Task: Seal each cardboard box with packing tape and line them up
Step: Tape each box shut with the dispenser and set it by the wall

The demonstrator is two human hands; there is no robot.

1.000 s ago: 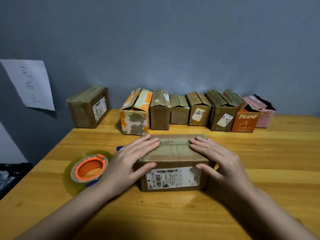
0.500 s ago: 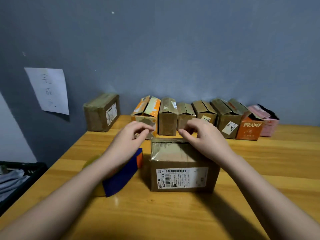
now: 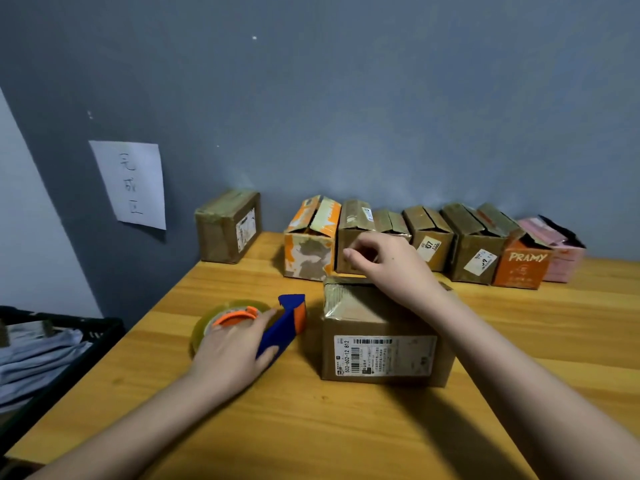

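The labelled brown box (image 3: pixel 381 344) stands on the table (image 3: pixel 346 427), flaps closed, tape glinting on its top. Left of this box lies the tape dispenser (image 3: pixel 277 327), blue and orange, carrying a clear roll; the left hand (image 3: pixel 232 348) is wrapped around its handle. The right hand (image 3: pixel 391 265) hangs over the box's far edge, fingers curled loosely, grip holding nothing visible. Behind the box, a row of boxes (image 3: pixel 433 240) lines the wall, flaps unsealed. One sealed box (image 3: pixel 228 226) stands apart, further left.
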